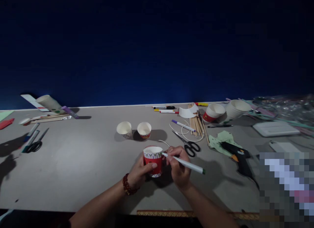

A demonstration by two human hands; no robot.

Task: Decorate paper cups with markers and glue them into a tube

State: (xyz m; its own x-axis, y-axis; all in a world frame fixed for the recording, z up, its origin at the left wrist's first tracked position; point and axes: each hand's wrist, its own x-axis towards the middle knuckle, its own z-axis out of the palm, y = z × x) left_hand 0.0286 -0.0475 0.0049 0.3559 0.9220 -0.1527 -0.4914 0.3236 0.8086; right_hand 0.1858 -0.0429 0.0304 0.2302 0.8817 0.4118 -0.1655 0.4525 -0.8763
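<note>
1. A dark blue wall (147,41) fills the upper half of the view, behind everything.
2. A wide grey worktop (73,162) runs below the wall and carries all the things.
3. The left hand (139,175) is in the near middle of the worktop. It is closed around a red paper cup with a white arch pattern (153,161), with the thumb on the front of the cup.
4. The right hand (179,167) is just beside the cup on its right. Its fingers grasp a thin white pen with a green end (188,164).
5. A black hot-glue gun with an orange trigger (239,157) lies to the right of the hands, partly on a crumpled piece of light green paper (222,141).
6. A bundle of thin wooden sticks (196,123) lies further back on the right, near a stack of white paper cups (235,109).
7. A pair of black-handled scissors (190,144) lies just behind the right hand.
8. The red cup stands upright with its mouth up and a white inside. I cannot tell if its bottom rests on the worktop.
9. The tip of the pen touches the right side of the cup near the rim, and the green end points away to the right.
10. Two small white paper cups (124,129) stand side by side behind the red cup, apart from it.
11. A bracelet of red-brown beads (127,185) is on the left wrist.
</note>
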